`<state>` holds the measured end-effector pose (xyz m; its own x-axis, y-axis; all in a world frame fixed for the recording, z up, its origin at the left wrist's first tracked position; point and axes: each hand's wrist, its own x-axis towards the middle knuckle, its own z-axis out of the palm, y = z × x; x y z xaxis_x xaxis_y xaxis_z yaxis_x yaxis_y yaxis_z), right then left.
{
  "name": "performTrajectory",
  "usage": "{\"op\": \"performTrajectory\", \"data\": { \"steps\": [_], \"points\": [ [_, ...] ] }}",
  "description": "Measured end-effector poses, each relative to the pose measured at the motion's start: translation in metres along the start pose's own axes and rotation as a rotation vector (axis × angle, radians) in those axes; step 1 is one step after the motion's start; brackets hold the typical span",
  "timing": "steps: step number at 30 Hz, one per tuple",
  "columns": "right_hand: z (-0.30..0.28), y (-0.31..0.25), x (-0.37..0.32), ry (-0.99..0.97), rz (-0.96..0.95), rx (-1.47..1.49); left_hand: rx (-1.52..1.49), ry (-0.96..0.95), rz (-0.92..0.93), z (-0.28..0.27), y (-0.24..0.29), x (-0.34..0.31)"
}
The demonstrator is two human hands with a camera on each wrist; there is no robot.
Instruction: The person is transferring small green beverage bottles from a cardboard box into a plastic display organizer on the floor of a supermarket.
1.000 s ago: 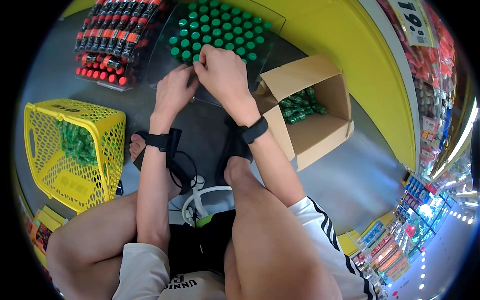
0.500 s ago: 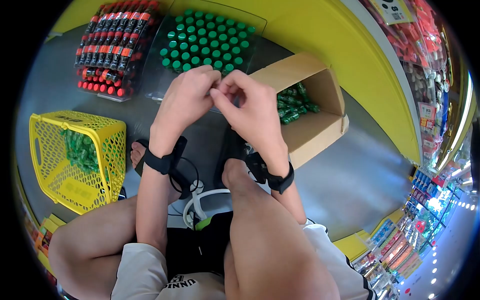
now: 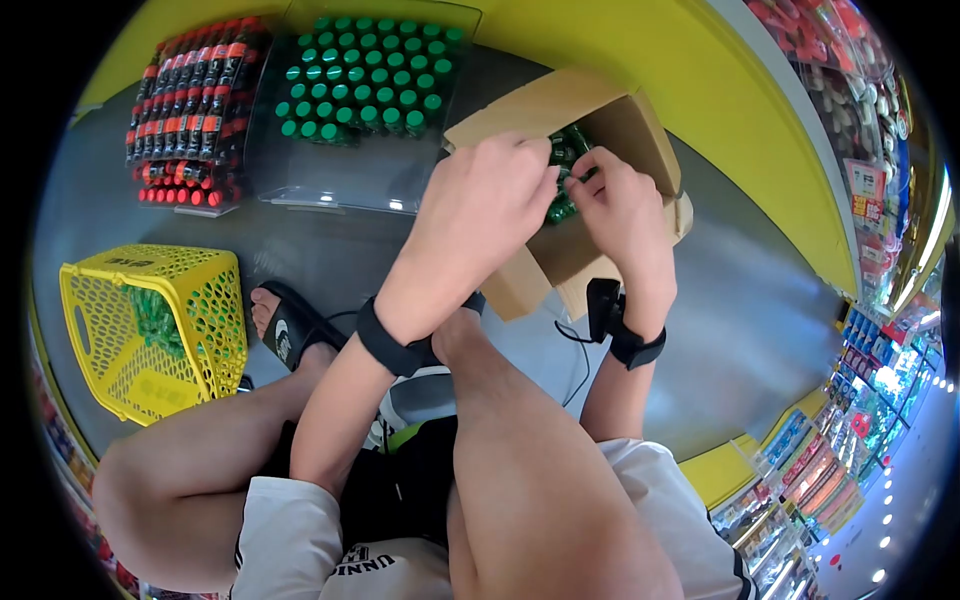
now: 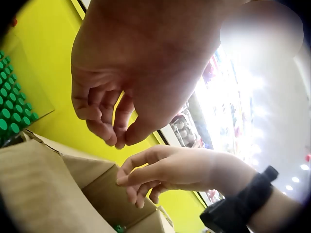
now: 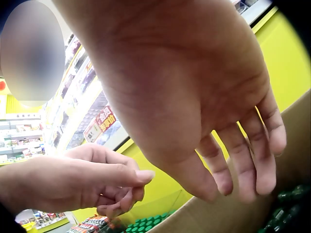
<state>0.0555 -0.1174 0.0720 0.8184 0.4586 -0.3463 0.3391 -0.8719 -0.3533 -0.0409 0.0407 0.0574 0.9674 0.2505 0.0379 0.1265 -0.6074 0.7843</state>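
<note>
Both hands are above the open cardboard box (image 3: 545, 98), which has green bottles (image 3: 562, 210) inside. My left hand (image 3: 475, 215) is over the box's near-left flaps, its fingers loosely bent and empty in the left wrist view. To its right, my right hand (image 3: 632, 220) hangs over the opening; the right wrist view shows its relaxed fingers (image 5: 247, 177) apart, holding nothing. The hands do not touch each other. Part of the box's inside is hidden behind them. Left of the box, a clear tray (image 3: 335, 180) holds rows of green-capped bottles (image 3: 385, 70).
Dark bottles with red caps (image 3: 195, 110) are stacked at the upper left. A yellow basket (image 3: 150, 388) with green bottles lies on the grey floor by one foot. A yellow panel (image 3: 740, 130) runs behind the box, and stocked shelves stand at the right.
Both hands have moved right, from the green-capped bottles in the clear tray to above the cardboard box. They were close together before and are now apart. The head view has shifted.
</note>
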Motion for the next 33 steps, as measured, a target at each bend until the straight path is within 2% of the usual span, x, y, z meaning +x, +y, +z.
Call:
{"op": "performTrajectory", "data": {
  "steps": [2, 7, 10, 15, 18, 21, 24, 26, 28, 32, 33],
  "points": [
    [0.002, 0.017, 0.01, 0.015, 0.036, -0.057, 0.002, -0.013, -0.007, 0.019, 0.004, 0.006],
    [0.008, 0.051, 0.04, -0.06, 0.122, -0.078, 0.155, -0.07, 0.141, 0.069, 0.001, 0.028],
    [0.013, 0.051, 0.056, -0.102, 0.237, -0.152, 0.275, -0.181, 0.097, 0.09, 0.002, 0.041],
    [0.015, 0.069, 0.082, -0.267, 0.314, -0.15, 0.311, -0.284, 0.029, 0.107, 0.0, 0.064],
    [0.029, 0.085, 0.092, -0.239, 0.318, -0.135, 0.341, -0.219, 0.045, 0.13, -0.01, 0.073],
    [0.037, 0.098, 0.103, -0.315, 0.327, -0.204, 0.356, -0.291, -0.004, 0.147, -0.015, 0.08],
    [0.036, 0.106, 0.113, -0.429, 0.347, -0.157, 0.413, -0.35, -0.062, 0.159, -0.015, 0.09],
    [0.035, 0.107, 0.114, -0.44, 0.485, -0.049, 0.446, -0.39, -0.083, 0.166, -0.014, 0.093],
    [0.031, 0.104, 0.115, -0.476, 0.535, -0.017, 0.414, -0.391, -0.104, 0.169, -0.013, 0.099],
    [0.038, 0.113, 0.118, -0.494, 0.673, 0.123, 0.451, -0.462, -0.023, 0.174, -0.029, 0.105],
    [0.033, 0.109, 0.115, -0.522, 0.621, 0.052, 0.426, -0.5, -0.041, 0.171, -0.029, 0.107]
  ]
}}
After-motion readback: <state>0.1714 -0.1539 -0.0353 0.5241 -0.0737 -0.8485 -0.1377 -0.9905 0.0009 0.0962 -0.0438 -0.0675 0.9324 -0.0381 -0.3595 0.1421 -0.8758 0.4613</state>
